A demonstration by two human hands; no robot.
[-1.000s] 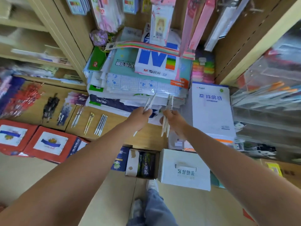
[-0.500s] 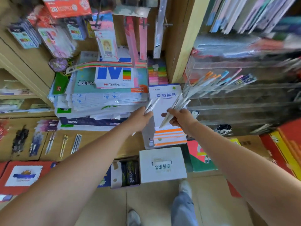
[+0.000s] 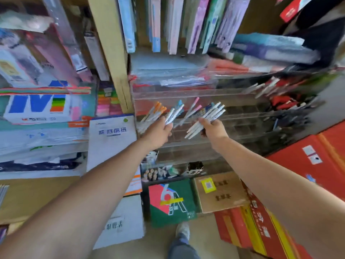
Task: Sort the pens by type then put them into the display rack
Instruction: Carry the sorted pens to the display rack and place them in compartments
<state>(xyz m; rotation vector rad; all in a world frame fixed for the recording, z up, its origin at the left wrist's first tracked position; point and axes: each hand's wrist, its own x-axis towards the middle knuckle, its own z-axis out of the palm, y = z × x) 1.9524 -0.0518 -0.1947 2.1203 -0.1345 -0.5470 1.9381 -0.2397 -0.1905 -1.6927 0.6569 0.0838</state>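
The left hand (image 3: 159, 132) grips a few white pens (image 3: 172, 114), held up close to the clear rack (image 3: 177, 95). Just to its right, the right hand (image 3: 213, 128) grips a bigger bunch (image 3: 209, 117) of white pens, in front of the same rack. Orange-capped pens (image 3: 158, 108) and pink pens (image 3: 195, 106) stand in the rack behind the hands. Red boxes (image 3: 308, 165) sit on the right. A paper pack (image 3: 112, 137) sits on the left.

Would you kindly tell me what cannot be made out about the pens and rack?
Head view:
- Print on the white pens in the left hand: motion blur.
- Count of the pen bundle in the right hand: pens overlap under the grip.
- Right compartments of the display rack: blurred, contents unclear.
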